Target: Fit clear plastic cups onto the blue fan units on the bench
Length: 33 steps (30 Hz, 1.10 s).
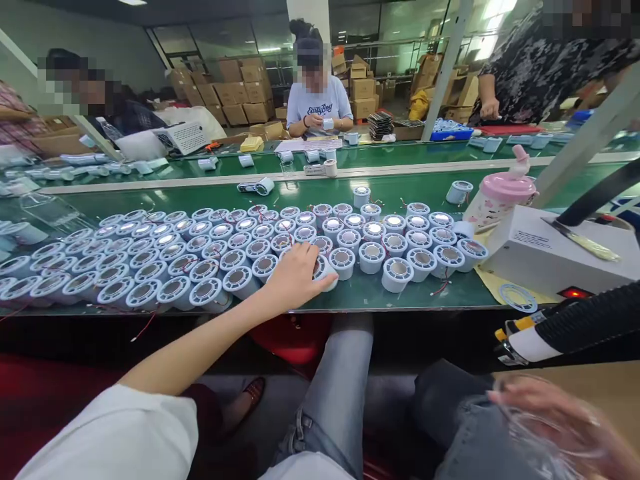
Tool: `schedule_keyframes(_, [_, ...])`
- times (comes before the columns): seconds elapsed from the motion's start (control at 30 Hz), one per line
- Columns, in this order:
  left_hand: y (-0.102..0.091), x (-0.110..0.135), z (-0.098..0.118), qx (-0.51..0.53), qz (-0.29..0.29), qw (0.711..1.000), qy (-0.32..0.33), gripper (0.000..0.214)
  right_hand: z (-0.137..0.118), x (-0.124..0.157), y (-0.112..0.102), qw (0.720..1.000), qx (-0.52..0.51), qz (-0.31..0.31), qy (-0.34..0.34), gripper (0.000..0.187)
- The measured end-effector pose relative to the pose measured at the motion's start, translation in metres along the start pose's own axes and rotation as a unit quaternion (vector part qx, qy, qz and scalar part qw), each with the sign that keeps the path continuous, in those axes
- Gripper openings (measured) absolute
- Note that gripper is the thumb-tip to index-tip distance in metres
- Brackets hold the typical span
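Observation:
My left hand (295, 277) reaches out over the green belt (360, 297) and closes round one small white round part (324, 268) at the front of a crowd of several like it (240, 243). Each part has a ringed top and thin red and black wires. My right hand (560, 417) is low at the bottom right, near my lap, smeared by motion, with something clear and thin against its fingers.
A white box-shaped machine (545, 257) with a red light stands at the right, a pink-lidded bottle (500, 197) behind it. A black hose (585, 327) crosses in front. Other people work across the belt (314, 100), with stacked cartons behind them.

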<state>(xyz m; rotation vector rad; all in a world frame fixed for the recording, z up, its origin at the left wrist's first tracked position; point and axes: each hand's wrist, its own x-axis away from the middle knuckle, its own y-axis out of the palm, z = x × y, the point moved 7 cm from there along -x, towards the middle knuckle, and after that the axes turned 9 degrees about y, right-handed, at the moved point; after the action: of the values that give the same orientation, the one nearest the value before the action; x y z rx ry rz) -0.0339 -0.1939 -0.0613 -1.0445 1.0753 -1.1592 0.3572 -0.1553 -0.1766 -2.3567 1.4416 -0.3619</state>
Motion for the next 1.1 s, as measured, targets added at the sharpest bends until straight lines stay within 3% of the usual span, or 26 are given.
schedule_keyframes(0.07, [0.009, 0.01, 0.015, 0.183, -0.025, 0.983, 0.012, 0.044, -0.035, 0.007, 0.025, 0.995, 0.045, -0.042, -0.084, 0.05])
schedule_keyframes(0.1, [0.021, 0.015, 0.025, 0.299, -0.059, 0.952, 0.013, 0.045, -0.053, 0.009, 0.041, 0.986, 0.086, -0.061, -0.131, 0.046])
schedule_keyframes(0.17, [0.055, 0.028, 0.052, 0.514, -0.163, 0.842, -0.011, 0.052, -0.085, 0.011, 0.07, 0.959, 0.174, -0.053, -0.216, 0.049])
schedule_keyframes(0.23, [0.088, 0.041, 0.081, 0.638, -0.276, 0.718, -0.049, 0.056, -0.107, 0.007, 0.086, 0.935, 0.244, -0.002, -0.255, 0.05])
schedule_keyframes(0.27, [0.101, 0.047, 0.094, 0.667, -0.321, 0.67, -0.06, 0.056, -0.113, 0.005, 0.09, 0.925, 0.273, 0.026, -0.261, 0.048])
schedule_keyframes(0.33, [0.117, 0.05, 0.113, 0.67, -0.369, 0.642, -0.054, 0.05, -0.118, 0.001, 0.093, 0.91, 0.321, 0.061, -0.254, 0.045])
schedule_keyframes(0.37, [0.121, 0.05, 0.119, 0.662, -0.38, 0.644, -0.045, 0.046, -0.117, 0.0, 0.093, 0.907, 0.338, 0.065, -0.241, 0.044])
schedule_keyframes(0.43, [0.122, 0.047, 0.126, 0.627, -0.386, 0.676, -0.016, 0.038, -0.111, -0.004, 0.091, 0.912, 0.354, 0.053, -0.201, 0.04])
schedule_keyframes(0.57, [0.098, 0.036, 0.132, 0.481, -0.298, 0.812, 0.143, 0.026, -0.095, -0.009, 0.086, 0.942, 0.311, -0.025, -0.121, 0.012])
schedule_keyframes(0.63, [0.084, 0.034, 0.134, 0.433, -0.235, 0.848, 0.198, 0.023, -0.089, -0.009, 0.086, 0.958, 0.26, -0.086, -0.089, 0.007])
schedule_keyframes(0.73, [0.076, 0.035, 0.133, 0.427, -0.181, 0.861, 0.206, 0.02, -0.085, -0.01, 0.083, 0.977, 0.153, -0.143, -0.029, 0.007])
schedule_keyframes(0.8, [0.078, 0.036, 0.13, 0.441, -0.155, 0.862, 0.197, 0.035, -0.083, -0.01, 0.08, 0.985, 0.089, -0.15, 0.007, 0.012])
schedule_keyframes(0.9, [0.087, 0.037, 0.127, 0.442, -0.124, 0.866, 0.199, 0.065, -0.081, -0.011, 0.073, 0.991, 0.03, -0.126, 0.035, 0.025])
schedule_keyframes(1.1, [0.1, 0.04, 0.131, 0.446, -0.091, 0.849, 0.268, 0.068, -0.066, -0.014, 0.062, 0.988, -0.102, -0.075, 0.094, 0.03])
